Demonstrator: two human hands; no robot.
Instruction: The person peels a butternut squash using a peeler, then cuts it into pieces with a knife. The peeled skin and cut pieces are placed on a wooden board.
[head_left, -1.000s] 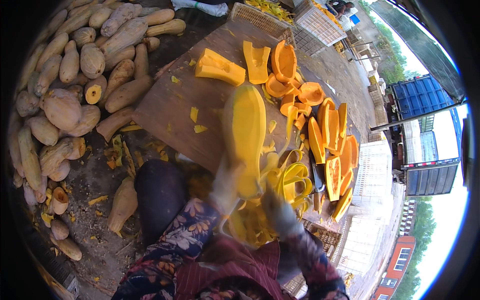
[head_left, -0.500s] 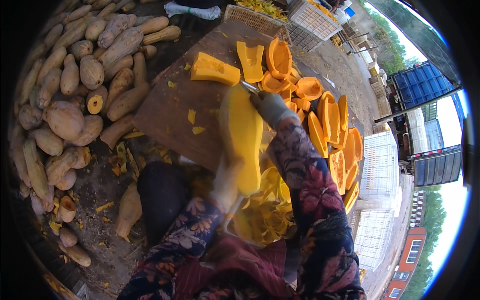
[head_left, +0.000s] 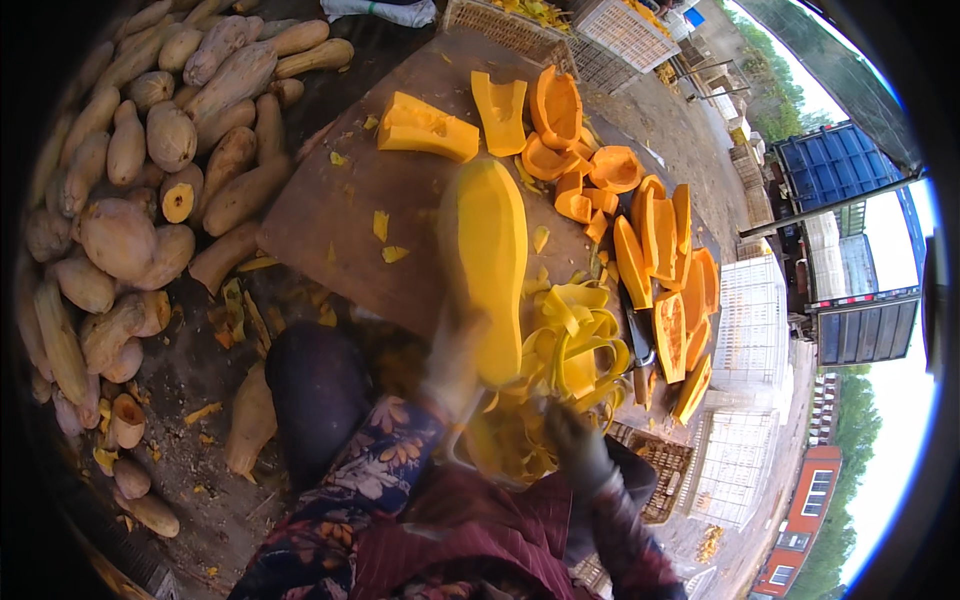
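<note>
A long yellow squash point(head_left: 490, 270), its skin peeled off in broad strips, lies lengthwise before me at the board's near edge. My left hand point(head_left: 457, 355) is closed round its near left side, slightly blurred. Away from the squash, my gloved right hand point(head_left: 580, 448) hangs over the peelings, smeared by motion. Its fingers look curled round the peeler, of which hardly anything shows. Curled yellow peelings point(head_left: 578, 345) heap up just right of the squash. Beyond its far end sits a hollowed orange squash piece point(head_left: 428, 128) on the brown board point(head_left: 340, 225).
Scooped orange squash pieces point(head_left: 655, 240) cover the board's right side, with a dark-handled knife point(head_left: 638, 335) among them. Unpeeled squashes point(head_left: 130, 240) pile up on the left. White crates point(head_left: 745, 330) stand to the right, and a basket point(head_left: 510, 32) at the far edge.
My right hand has left the squash's far end and come back toward me, down to the peelings. The left hand keeps its hold, and the squash stays in place.
</note>
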